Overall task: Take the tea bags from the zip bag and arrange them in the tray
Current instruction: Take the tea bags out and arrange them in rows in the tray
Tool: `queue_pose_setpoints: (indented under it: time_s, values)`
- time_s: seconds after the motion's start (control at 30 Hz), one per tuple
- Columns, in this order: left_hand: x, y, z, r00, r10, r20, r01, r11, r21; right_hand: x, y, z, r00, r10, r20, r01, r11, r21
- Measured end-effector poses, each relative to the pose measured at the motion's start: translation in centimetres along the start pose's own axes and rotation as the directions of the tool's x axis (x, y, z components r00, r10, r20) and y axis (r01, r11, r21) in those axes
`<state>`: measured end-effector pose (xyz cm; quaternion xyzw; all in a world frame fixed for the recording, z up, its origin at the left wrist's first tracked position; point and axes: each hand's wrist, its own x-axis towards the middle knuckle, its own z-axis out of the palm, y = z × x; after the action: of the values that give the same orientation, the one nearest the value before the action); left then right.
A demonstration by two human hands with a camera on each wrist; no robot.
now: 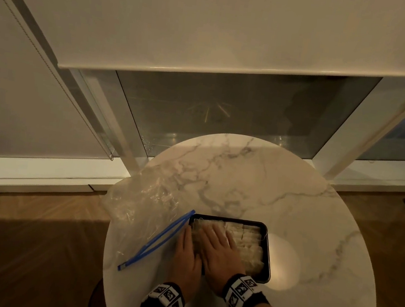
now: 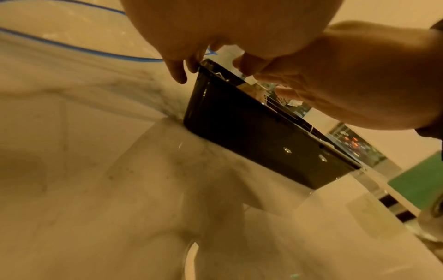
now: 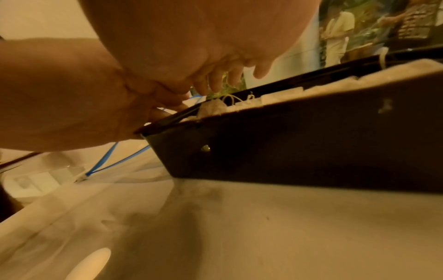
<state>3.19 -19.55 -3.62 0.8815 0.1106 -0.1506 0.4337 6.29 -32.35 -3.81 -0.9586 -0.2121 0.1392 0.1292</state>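
A black tray [image 1: 268, 256] sits at the near middle of the round marble table, packed with rows of pale tea bags [image 1: 249, 238]. My right hand [image 1: 215, 235] lies flat on the tea bags in the tray's left part, fingers straight. My left hand [image 1: 186, 238] stretches along the tray's left wall, fingers straight and touching it; its thumb is hidden under the right hand. The clear zip bag [image 1: 144, 205] with its blue zip [image 1: 157, 239] lies crumpled to the left, mouth open. The left wrist view shows fingertips [image 2: 181, 74] at the tray [image 2: 251, 136] corner. In the right wrist view, fingers [image 3: 223, 81] hover over tea bags [image 3: 275, 96].
The marble table [image 1: 256, 183] has bare room behind and to the right of the tray. The zip bag hangs slightly over the table's left edge. A window frame and wood floor lie beyond.
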Motion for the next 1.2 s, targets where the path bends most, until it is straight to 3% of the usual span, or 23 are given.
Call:
queue_pose_setpoints:
  time_s: [0.17, 0.27, 0.43, 0.6, 0.73, 0.83, 0.93, 1.03, 1.2]
  values:
    - [0.1, -1.1, -0.2, 0.995, -0.068, -0.078, 0.061, 0.993, -0.100, 1.3, -0.8, 0.2, 0.984, -0.141, 0.106, 0.149, 0.986, -0.073]
    - [0.2, -0.9, -0.3, 0.995, -0.068, -0.072, 0.060, 0.993, -0.103, 1.5, -1.4, 0.1, 0.969, -0.077, 0.235, 0.100, 0.991, -0.088]
    - [0.0, -0.4, -0.5, 0.997, -0.062, -0.050, 0.059, 0.996, -0.062, 1.0, -1.3, -0.4, 0.941, -0.020, 0.337, 0.067, 0.989, -0.128]
    - [-0.2, -1.4, -0.3, 0.992, -0.099, -0.072, 0.096, 0.995, -0.038, -0.5, -0.3, -0.8, 0.989, -0.008, 0.147, 0.010, 1.000, -0.017]
    - [-0.3, -2.6, -0.4, 0.990, -0.119, -0.071, 0.115, 0.991, -0.061, -3.2, 2.2, -1.3, 0.991, 0.128, -0.043, -0.126, 0.991, 0.048]
    - [-0.7, -2.8, -0.8, 0.983, -0.164, -0.089, 0.159, 0.985, -0.061, -5.4, 5.1, -1.4, 0.927, 0.302, -0.221, -0.281, 0.952, 0.122]
    - [-1.2, -2.8, -1.2, 0.978, -0.171, -0.119, 0.168, 0.985, -0.034, -7.4, 7.4, -1.7, 0.800, 0.523, -0.295, -0.452, 0.848, 0.277]
    - [-1.7, -2.8, -1.3, 0.978, -0.145, -0.148, 0.144, 0.989, -0.015, -8.9, 8.8, -1.8, 0.674, 0.719, -0.168, -0.554, 0.644, 0.527]
    - [-1.7, -2.6, -0.1, 0.978, -0.143, -0.155, 0.139, 0.990, -0.034, -9.9, 10.3, -1.2, 0.643, 0.766, -0.017, -0.595, 0.514, 0.618]
